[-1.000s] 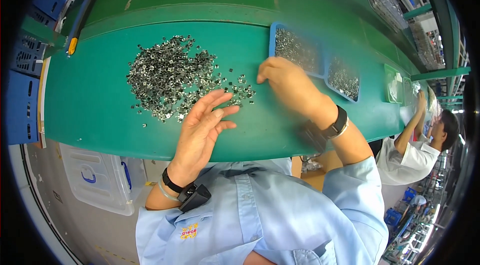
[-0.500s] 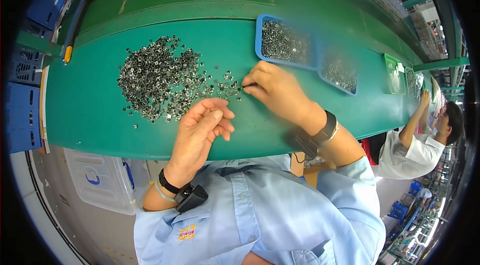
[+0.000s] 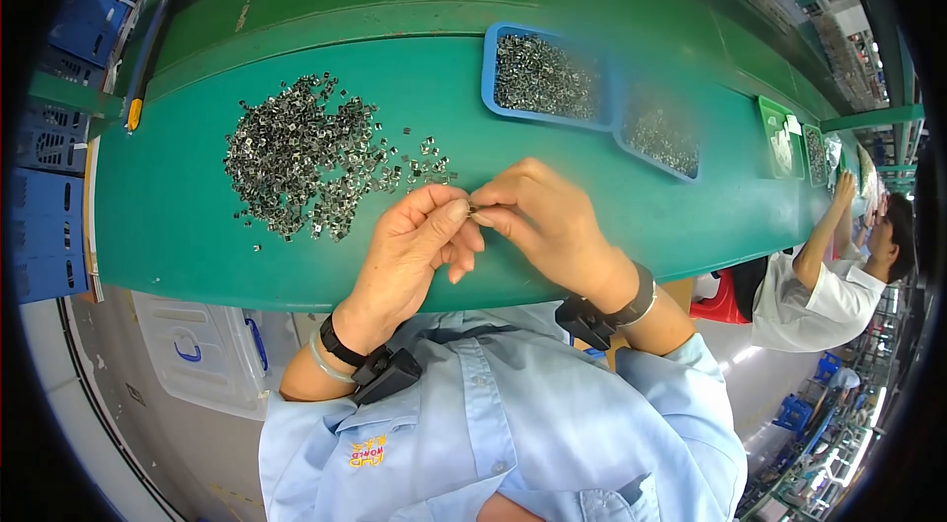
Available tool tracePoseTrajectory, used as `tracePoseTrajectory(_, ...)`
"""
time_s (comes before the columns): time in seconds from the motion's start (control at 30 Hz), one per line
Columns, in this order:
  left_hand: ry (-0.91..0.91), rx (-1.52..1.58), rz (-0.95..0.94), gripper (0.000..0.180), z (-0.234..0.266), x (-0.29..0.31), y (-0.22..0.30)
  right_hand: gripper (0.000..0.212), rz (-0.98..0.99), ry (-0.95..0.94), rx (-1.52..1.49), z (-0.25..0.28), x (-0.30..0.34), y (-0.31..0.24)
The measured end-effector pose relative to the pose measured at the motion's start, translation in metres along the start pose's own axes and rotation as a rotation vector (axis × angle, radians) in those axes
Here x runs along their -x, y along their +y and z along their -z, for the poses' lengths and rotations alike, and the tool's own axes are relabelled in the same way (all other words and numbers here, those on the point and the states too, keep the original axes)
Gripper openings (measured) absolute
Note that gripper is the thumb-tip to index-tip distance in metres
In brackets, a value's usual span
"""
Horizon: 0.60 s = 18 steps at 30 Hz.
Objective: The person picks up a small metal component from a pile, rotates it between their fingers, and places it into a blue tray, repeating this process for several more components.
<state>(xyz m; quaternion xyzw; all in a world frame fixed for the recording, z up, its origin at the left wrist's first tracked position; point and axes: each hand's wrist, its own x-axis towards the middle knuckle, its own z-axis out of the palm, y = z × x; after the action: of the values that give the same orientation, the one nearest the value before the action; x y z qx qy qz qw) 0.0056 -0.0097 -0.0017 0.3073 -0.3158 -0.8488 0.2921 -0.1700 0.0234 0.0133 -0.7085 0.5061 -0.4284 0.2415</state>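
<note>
My left hand [image 3: 419, 236] and my right hand [image 3: 552, 221] meet over the green table mat [image 3: 178, 265], their fingertips pinched together. Between them is a tiny metal part [image 3: 472, 211], mostly hidden by the fingers; it looks like one of the small square metal pieces of the heap. To the left of my hands lies a large loose heap of these shiny pieces [image 3: 296, 152]. Several stragglers [image 3: 426, 165] trail from the heap toward my fingertips. Both hands are closed, with the right thumb and index finger gripping the part against the left thumb and finger.
Beyond my right hand stand a blue tray [image 3: 490, 93] of small metal pieces and a second blue tray [image 3: 698, 167], partly blurred. Farther right is a green tray [image 3: 779, 142], near a co-worker [image 3: 824, 295]. A lidded clear plastic box [image 3: 197, 354] is below the table at left.
My right hand has come from the scattered pieces down toward me and met my left hand, which moved slightly right. The left fingers have closed to a pinch. The view has shifted slightly.
</note>
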Motion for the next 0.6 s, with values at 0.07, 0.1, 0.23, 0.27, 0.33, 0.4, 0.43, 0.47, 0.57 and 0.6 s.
tracePoseTrajectory(0.07,0.0,0.029,0.008,0.019,0.0,0.001,-0.002,0.018,0.014,0.025,0.012,-0.003,0.004,0.0)
tracePoseTrajectory(0.1,-0.017,0.064,0.016,0.019,0.0,0.0,-0.003,0.019,0.026,0.047,0.027,-0.005,0.007,0.001)
tracePoseTrajectory(0.23,-0.026,0.112,0.03,0.019,0.0,0.002,-0.005,0.019,0.052,0.077,0.082,-0.009,0.012,-0.001)
tracePoseTrajectory(0.27,0.0,0.09,0.028,0.019,-0.001,0.002,-0.005,0.019,0.058,0.08,0.103,-0.01,0.013,-0.002)
tracePoseTrajectory(0.33,0.024,0.068,0.025,0.019,-0.002,0.004,-0.006,0.019,0.076,0.091,0.128,-0.012,0.014,-0.001)
tracePoseTrajectory(0.4,0.053,0.027,-0.003,0.019,-0.005,0.005,-0.006,0.018,0.112,0.11,0.176,-0.014,0.015,0.0)
tracePoseTrajectory(0.43,0.068,0.007,-0.017,0.019,-0.006,0.006,-0.006,0.018,0.114,0.111,0.176,-0.014,0.016,0.0)
tracePoseTrajectory(0.47,0.068,0.005,-0.019,0.019,-0.008,0.007,-0.005,0.019,0.115,0.129,0.166,-0.015,0.016,0.001)
tracePoseTrajectory(0.57,0.041,0.066,-0.026,0.018,-0.014,0.011,-0.001,0.019,0.12,0.167,0.146,-0.016,0.018,0.0)
tracePoseTrajectory(0.6,0.041,0.064,-0.028,0.018,-0.014,0.011,-0.001,0.019,0.123,0.196,0.119,-0.016,0.018,0.0)
